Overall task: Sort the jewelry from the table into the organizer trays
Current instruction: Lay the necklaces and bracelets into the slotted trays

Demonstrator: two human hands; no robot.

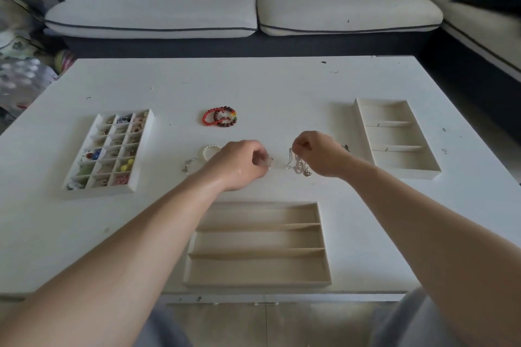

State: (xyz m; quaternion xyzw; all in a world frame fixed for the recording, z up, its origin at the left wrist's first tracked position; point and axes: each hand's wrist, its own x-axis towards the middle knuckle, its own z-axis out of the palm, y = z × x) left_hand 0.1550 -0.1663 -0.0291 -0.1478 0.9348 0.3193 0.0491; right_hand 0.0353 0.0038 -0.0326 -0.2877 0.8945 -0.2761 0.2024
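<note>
White bench (282,87) before a sofa. Right hand (315,153) fingers pinch the tangled silver chains (297,167), partly lifted mid-bench. Left hand (239,163) fingers curled just beside; grip unclear. Judgement: tease strands apart slowly, then lay one straight in the long-slot tray (253,270)

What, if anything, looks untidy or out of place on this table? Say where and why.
The silver chains hanging from the right hand are bunched in a tangled heap on the table. Two bead bracelets lie overlapped further back. Small dark scuffs mark its surface.
</note>
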